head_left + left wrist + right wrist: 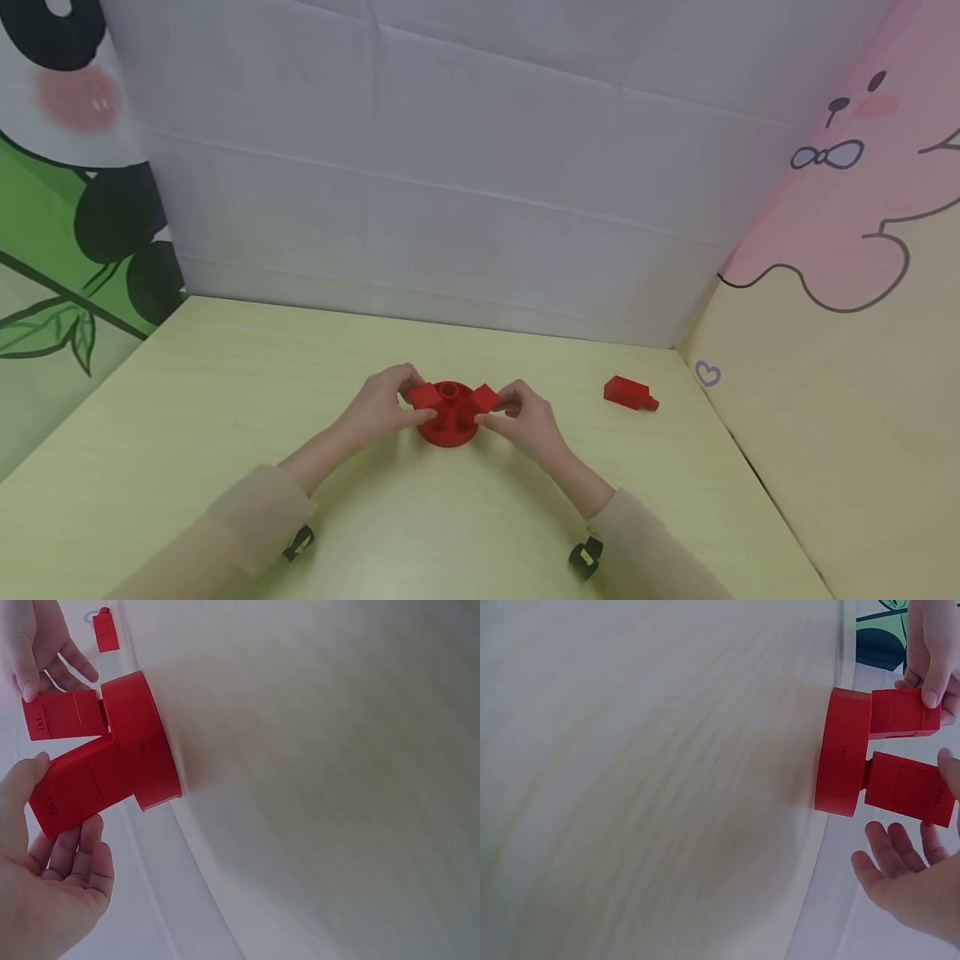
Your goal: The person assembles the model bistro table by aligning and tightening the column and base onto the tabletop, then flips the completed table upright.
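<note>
Round base (448, 437), left block (81, 787), right block (906, 787), all red
Base is laid flat; blocks are held over it, leaning apart.

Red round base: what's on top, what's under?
On the red round base: a red rectangular block in the left hand, another block in the right hand, and a red ring-shaped socket. Below: pale yellow tabletop; the base's underside is covered.

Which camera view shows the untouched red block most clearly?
The head view: the untouched red block lies there whole and unobstructed, its knob distinct. The left wrist view shows it blurrier, near the top edge; the right wrist view does not show it.
</note>
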A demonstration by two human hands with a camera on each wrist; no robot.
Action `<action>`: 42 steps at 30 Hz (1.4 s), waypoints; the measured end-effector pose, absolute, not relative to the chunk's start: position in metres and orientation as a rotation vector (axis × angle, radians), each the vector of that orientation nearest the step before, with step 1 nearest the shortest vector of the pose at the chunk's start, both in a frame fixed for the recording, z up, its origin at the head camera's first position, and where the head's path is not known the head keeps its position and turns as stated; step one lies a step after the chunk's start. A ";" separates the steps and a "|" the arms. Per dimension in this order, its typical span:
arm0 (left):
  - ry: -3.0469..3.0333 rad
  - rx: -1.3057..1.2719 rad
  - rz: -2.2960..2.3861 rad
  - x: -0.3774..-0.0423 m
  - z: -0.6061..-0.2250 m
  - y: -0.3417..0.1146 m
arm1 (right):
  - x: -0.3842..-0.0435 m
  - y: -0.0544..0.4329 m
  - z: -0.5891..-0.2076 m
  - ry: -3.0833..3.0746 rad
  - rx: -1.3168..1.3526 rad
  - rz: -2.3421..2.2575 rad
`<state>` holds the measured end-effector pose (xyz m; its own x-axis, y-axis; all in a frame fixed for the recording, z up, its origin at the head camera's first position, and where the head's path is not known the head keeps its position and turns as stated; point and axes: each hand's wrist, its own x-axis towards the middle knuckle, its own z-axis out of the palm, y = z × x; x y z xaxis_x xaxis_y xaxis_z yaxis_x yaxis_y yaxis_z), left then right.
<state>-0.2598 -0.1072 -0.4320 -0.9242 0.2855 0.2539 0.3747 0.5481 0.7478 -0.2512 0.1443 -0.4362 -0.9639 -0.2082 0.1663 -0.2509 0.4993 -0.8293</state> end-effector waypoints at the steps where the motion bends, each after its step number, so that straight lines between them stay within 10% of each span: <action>1: -2.675 -0.569 -1.321 -0.260 -0.432 -0.107 | -0.252 0.144 -0.436 -2.697 0.425 1.474; 17: -2.706 -0.643 -1.343 -0.270 -0.434 -0.116 | -0.261 0.159 -0.424 -2.562 1.199 0.940; 42: -2.710 -0.657 -1.367 -0.272 -0.434 -0.117 | -0.264 0.151 -0.417 -2.541 1.253 0.434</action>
<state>-0.2724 -0.1169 -0.4341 -0.9098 0.3533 0.2180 0.3853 0.5232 0.7601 -0.2645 0.1511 -0.4170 -0.5875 -0.7192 0.3710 -0.8016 0.5801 -0.1447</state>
